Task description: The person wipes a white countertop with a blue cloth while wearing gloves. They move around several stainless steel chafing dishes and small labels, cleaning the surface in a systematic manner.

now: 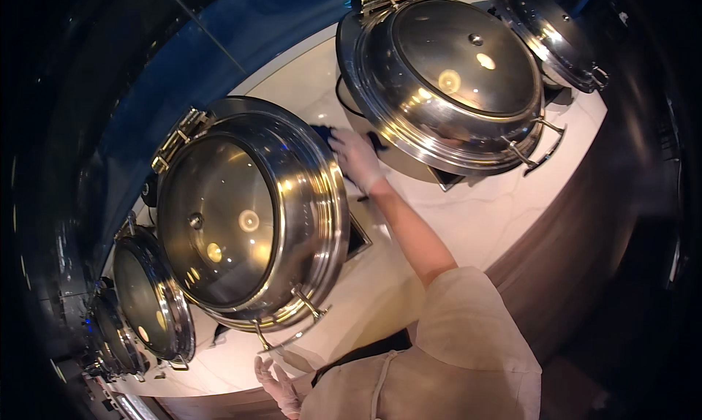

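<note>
My right hand, in a thin translucent glove, reaches between two large round steel chafing dishes and presses on a dark blue cloth lying on the white marbled counter. Part of the cloth is hidden under the hand. The left chafing dish has a glass lid, closed, and a curved front handle. To the right stands the other large chafing dish, its lid closed too. My left hand, gloved as well, is at the counter's front edge below the left dish's handle, fingers apart, holding nothing.
Smaller chafing dishes stand at the far left and the top right. A black cable curves beside the right large dish. Dark stand feet jut out under the dishes. The handles stick out over the counter's front part.
</note>
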### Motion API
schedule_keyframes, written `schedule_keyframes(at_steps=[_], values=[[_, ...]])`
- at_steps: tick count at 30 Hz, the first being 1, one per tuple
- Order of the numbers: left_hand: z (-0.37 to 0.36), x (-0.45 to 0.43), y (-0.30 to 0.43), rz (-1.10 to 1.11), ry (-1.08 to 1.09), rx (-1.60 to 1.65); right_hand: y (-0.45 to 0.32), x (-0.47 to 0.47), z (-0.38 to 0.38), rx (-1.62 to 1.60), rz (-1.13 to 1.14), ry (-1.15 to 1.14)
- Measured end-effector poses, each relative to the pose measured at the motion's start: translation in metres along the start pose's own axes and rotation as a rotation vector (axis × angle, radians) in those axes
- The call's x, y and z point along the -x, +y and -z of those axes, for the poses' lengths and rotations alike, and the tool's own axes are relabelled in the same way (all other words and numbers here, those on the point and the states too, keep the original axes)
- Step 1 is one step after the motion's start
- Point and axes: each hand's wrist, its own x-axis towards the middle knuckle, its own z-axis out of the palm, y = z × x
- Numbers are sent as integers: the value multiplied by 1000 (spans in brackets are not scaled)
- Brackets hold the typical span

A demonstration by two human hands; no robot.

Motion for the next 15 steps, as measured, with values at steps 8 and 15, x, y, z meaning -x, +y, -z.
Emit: schedule_keyframes(at_steps=[8,15], values=[[-6,31,-13,37,45,361,-25,197,197,708,-399,261],[21,53,-27,127,57,466,-26,216,212,861,-900,279]])
